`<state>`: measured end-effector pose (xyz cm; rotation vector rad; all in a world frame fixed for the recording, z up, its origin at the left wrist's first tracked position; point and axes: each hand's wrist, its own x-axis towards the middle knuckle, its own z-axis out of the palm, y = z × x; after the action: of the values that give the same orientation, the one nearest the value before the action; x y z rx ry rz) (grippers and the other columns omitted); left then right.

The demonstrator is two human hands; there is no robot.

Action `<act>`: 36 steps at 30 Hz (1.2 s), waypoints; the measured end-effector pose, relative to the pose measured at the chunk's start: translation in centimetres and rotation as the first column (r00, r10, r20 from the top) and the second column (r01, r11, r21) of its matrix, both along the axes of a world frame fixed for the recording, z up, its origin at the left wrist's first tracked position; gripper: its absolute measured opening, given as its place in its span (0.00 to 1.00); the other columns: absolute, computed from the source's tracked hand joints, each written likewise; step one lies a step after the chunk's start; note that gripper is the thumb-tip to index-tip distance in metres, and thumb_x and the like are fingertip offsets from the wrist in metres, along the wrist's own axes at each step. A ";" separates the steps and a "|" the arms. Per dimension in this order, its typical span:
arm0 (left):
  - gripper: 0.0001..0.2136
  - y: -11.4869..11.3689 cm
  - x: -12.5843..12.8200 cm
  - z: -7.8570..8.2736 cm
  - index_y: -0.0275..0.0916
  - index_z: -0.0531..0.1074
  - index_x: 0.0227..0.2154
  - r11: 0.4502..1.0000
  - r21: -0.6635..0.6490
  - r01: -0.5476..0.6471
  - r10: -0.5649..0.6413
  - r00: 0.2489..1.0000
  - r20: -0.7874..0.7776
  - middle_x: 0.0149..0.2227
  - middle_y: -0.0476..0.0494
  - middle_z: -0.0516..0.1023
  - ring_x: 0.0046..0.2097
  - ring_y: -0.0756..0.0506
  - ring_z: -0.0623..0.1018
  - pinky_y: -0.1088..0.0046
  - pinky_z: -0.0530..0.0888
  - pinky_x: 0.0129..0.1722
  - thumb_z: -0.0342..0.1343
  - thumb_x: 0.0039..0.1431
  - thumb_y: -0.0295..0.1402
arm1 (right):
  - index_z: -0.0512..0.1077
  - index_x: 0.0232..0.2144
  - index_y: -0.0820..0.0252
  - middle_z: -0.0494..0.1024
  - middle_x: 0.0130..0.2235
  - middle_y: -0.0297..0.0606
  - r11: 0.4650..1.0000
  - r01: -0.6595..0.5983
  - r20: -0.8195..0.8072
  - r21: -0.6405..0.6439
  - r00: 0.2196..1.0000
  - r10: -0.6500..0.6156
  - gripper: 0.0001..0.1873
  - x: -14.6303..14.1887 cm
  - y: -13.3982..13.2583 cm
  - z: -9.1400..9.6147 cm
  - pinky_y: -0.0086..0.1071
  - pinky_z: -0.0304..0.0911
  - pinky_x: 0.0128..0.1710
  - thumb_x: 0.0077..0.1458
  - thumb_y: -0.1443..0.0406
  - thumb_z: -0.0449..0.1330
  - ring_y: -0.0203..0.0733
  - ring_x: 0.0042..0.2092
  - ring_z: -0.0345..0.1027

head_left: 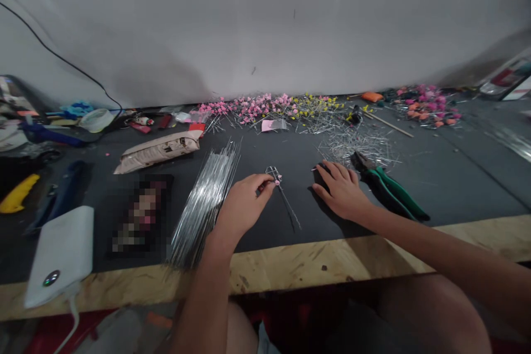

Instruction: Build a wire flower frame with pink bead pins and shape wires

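Grey wall point(265, 27) rises behind a dark surface point(253, 152) with a pale wooden edge point(290, 265). Your left hand point(244, 199) is closed lightly, thumb and index finger pinching a looped wire piece point(285, 199) near its small pink beads; this piece sits mid-surface, between your two hands, its thin stem slanting toward you. Your right hand point(342, 191) lies palm down with the fingers spread, apart from that piece; you can't tell from this view whether its fingertips trap something small.

Just left of your left hand, partly behind its wrist, lies a bundle of straight wires point(207, 193). If your left forearm swings outward, it could fan them out or push some over the near edge. Beside your right wrist rest the green-handled pliers point(392, 191), their head close to a loose heap of wires point(357, 144); a careless sweep of that arm would likely knock the pliers into the heap and scatter it, and bare ends could prick you.

Your pinch is narrow, so a slack thumb might let the piece twist round, while squeezing too hard could bend its loops. Farther back, the pink-tipped wires point(257, 108) run into the yellow-tipped wires point(319, 104), so reaching in there risks tangling both.
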<state>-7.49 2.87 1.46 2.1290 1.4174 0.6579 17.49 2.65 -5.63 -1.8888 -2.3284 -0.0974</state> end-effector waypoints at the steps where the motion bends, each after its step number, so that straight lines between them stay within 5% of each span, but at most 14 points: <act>1: 0.11 0.0 0.0 0.0 0.43 0.71 0.39 1.000 -0.001 0.000 0.000 1.000 0.000 0.40 0.47 0.76 0.40 0.47 0.74 0.70 0.68 0.37 0.45 0.61 0.37 | 0.58 0.56 0.61 0.58 0.60 0.45 1.000 0.004 0.000 0.001 1.000 -0.004 0.29 0.0 0.0 0.0 0.46 0.45 0.54 0.59 0.51 0.40 0.50 0.59 0.46; 36: 0.12 -0.7 -0.1 0.2 0.43 0.71 0.40 1.000 0.001 -0.008 0.008 0.999 -0.044 0.40 0.46 0.76 0.39 0.46 0.74 0.68 0.70 0.40 0.45 0.60 0.37 | 0.60 0.55 0.54 0.54 0.60 0.44 0.999 -0.018 -0.037 0.028 0.999 0.019 0.28 -0.4 -0.4 0.8 0.46 0.45 0.54 0.58 0.50 0.41 0.52 0.59 0.46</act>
<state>-7.61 2.12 1.70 2.1520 1.4500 0.6185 17.06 2.23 -4.80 -1.8402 -2.3074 -0.0904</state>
